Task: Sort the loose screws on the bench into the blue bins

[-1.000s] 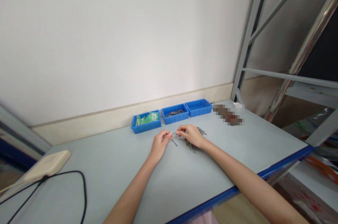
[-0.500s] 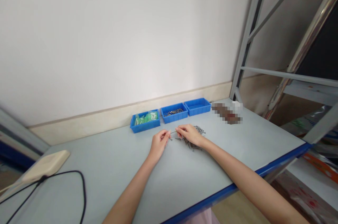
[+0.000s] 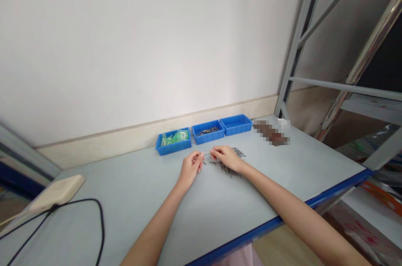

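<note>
**A:** What's in the head camera's view, down at the hands?

**B:** The left hand (image 3: 190,168) and the right hand (image 3: 226,158) are close together over a table (image 3: 125,211) with a pale grey top and a blue edge (image 3: 276,221). Between them is a thin nail (image 3: 206,154), though it could be a screw at this size.

**A:** Where is it relative to the fingers?

**B:** It lies crosswise in the small gap between the hands, above the table top. The fingers on both hands are closed into a pinch, and each hand has one end of the nail at its fingertips.

**A:** What's nearest the hands?

**B:** A loose pile of nails (image 3: 226,167) lies on the table, just under and beside the right hand. A few strays lie near the left hand.

**A:** And farther back?

**B:** Three blue bins stand in a row against the wall (image 3: 125,48). The left bin (image 3: 173,141) holds green packets, and the middle bin (image 3: 208,133) holds more nails. The right bin (image 3: 235,125) sits beside a pixelated brown object (image 3: 270,132) that is too blurred to name.

**A:** Anything to the left?

**B:** A cream pad (image 3: 57,193) lies at the table's far left, with a black cable (image 3: 101,228) looping across the top.
</note>
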The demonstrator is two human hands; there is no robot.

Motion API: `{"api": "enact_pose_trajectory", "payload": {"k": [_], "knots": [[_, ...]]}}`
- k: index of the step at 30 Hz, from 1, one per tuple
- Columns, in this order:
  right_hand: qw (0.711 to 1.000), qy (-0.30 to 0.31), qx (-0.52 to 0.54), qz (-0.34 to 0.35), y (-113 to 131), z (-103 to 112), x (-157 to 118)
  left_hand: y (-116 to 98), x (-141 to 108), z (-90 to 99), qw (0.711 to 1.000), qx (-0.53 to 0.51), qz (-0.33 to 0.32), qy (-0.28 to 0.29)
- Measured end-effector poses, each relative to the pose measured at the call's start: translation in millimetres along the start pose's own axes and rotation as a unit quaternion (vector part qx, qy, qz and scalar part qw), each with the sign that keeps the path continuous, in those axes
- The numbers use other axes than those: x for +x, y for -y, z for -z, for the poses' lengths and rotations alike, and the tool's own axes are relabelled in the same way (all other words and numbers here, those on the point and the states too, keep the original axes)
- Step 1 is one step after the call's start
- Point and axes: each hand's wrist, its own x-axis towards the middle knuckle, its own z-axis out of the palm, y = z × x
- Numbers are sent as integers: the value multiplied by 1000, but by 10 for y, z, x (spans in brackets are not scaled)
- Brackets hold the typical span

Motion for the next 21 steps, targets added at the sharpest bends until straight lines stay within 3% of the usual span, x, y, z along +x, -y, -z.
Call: {"api": "enact_pose_trajectory", "payload": {"k": [4,10,15,21], "knots": [[1000,-20,22,2,-27,-8,10,17,8,2,1000,-12,11,-3],[1000,22,19,3,-27,-7,3,0,-6,12,1000,-1,-4,2],[999,-13,46,7,-33,-12,10,47,15,16,1000,-22,1,-1],[995,81,62,8,-95,4,5,54,15,44,1000,3,-12,-5]]}}
